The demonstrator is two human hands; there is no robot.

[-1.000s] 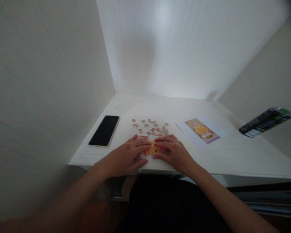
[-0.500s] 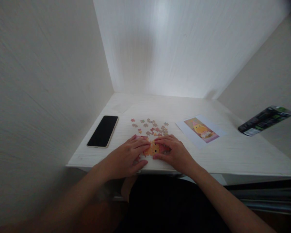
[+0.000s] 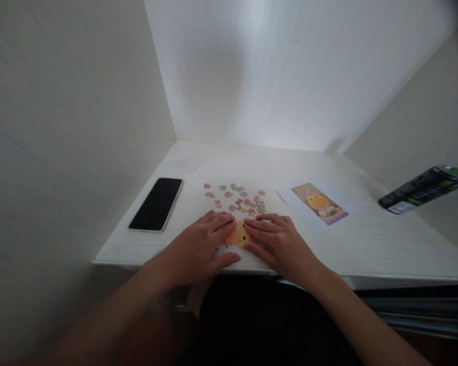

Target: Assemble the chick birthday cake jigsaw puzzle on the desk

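The joined section of puzzle (image 3: 236, 235) lies flat near the front edge of the white table (image 3: 370, 244), directly between the two hands. Its uncovered part shows orange and yellow with two dark eye spots; the hands hide the rest.

At 9 o'clock from its middle, the left hand (image 3: 200, 245) is half open, palm down, its fingers laid over the puzzle's left side and its thumb spread well away from them, close to the table edge. At 3 o'clock, the right hand (image 3: 284, 241) is partly curled, fingertips and thumb tip apart on the puzzle's right side. Whether it grips the section or only presses on it, I cannot tell.

Loose pieces (image 3: 228, 194) lie scattered at 12 o'clock, just beyond the fingers, mostly separate at the left and bunched closer together toward 1 o'clock. A dark-screened phone (image 3: 156, 205) lies flat near 10 o'clock. Near 2 o'clock is a white sheet with a printed picture (image 3: 319, 203) of a yellow figure in a pink hat. Farther out, almost at 3 o'clock, a black and green can (image 3: 423, 190) appears slanted.
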